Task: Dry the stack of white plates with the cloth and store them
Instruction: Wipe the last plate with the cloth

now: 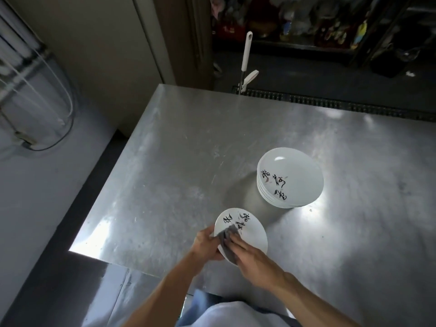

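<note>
- Head view: the left hand [207,244] clamps the near-left rim of one plate [245,228], held over the table [165,161] near its front edge.
- The right hand [250,253] lies fairly flat, pressing the cloth [226,236] onto the plate; its thumb is hidden.
- The stack [290,178] sits well apart, further right.
- Risk: a hard wipe may lever the plate from that single rim grip, probably still wet, dropping it onto steel.
- The plate is round, with no long axis, and faces up, tilted.
</note>
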`<state>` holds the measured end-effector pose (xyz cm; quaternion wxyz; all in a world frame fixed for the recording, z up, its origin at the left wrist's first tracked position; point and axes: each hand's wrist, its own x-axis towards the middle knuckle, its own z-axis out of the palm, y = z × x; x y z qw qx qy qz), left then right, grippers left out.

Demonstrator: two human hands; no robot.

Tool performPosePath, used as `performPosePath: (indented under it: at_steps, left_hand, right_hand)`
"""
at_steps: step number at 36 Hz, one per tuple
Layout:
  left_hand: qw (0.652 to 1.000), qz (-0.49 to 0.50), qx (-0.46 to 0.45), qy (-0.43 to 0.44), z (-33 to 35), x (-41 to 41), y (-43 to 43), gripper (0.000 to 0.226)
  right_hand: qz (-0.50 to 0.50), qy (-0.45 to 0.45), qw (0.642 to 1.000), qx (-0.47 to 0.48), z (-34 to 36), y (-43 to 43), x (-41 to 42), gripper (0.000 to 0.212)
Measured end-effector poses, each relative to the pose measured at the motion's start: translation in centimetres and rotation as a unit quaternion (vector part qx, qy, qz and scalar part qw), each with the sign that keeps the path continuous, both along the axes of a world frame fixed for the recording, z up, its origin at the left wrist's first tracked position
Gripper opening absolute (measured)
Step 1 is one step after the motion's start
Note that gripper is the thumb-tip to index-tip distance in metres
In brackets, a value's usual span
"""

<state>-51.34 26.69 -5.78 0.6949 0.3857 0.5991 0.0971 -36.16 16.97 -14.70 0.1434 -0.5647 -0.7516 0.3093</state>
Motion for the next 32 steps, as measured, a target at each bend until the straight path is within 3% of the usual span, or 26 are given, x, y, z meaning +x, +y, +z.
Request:
performPosePath:
  at_steps: [5,10,20,25,27,30,32]
  left_hand:
    - [0.999,-0.017,-0.033,-0.005,-0.2,0.2,-0.5,0.054]
    - [0.999,-0.012,-0.04,0.019,-0.9,0.3,-0.8,0.069]
    - [0.999,-0.012,-0.002,0.04,-1.5,-0.5,-1.1,0.066]
    - [0.999,0.028,-0.011,0.016,-2.3,-0.8,-2.0,0.052]
    - [0.999,0.04,-0.024,0.007,-2.5,-1.1,-2.0,0.052]
    - [0.998,0.044,-0.036,0.011,-2.8,-1.5,-2.0,0.059]
    - [0.998,0.041,-0.035,0.017,-2.8,-1.4,-1.9,0.059]
  right_hand:
    - [0.027,0.005,1.0,-0.01,0.8,-1.1,2.5,0.066]
    - [-0.011,0.006,1.0,-0.029,0.8,-1.5,4.0,0.056]
    - [-0.17,0.013,0.981,-0.091,-0.3,1.9,2.5,0.069]
    - [-0.088,0.089,0.987,-0.097,0.8,3.4,-0.5,0.067]
    - [-0.07,0.073,0.991,-0.091,0.7,3.2,-0.6,0.066]
    - [-0.19,0.022,0.976,-0.102,-0.2,3.4,0.2,0.073]
    - [-0.185,0.012,0.977,-0.104,-0.1,3.7,-0.5,0.073]
